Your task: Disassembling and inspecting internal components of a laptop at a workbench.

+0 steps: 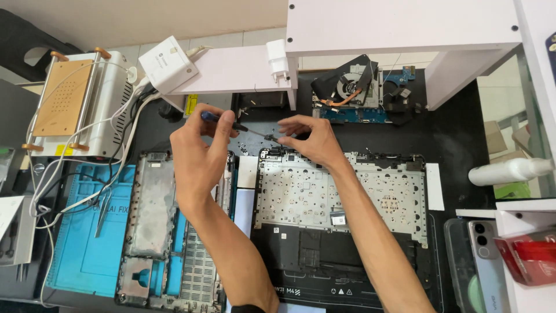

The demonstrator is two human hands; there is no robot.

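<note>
Blue-handled screwdriver (223,120) is pinched in the left hand (197,153) at upper centre; the right hand (310,139) pinches its tip, seemingly seating a screw. Below lies the opened laptop base (339,200). Driving it next likely needs steady, careful alignment.

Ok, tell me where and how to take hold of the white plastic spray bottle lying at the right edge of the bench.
Grip the white plastic spray bottle round its long straight body, coming down from above. It lies on its side, so the round body is exposed and offers the widest, evenest hold. The narrower cap end, pointing left, looks a poorer grip. The white shelf leg beyond it probably leaves room.
</note>
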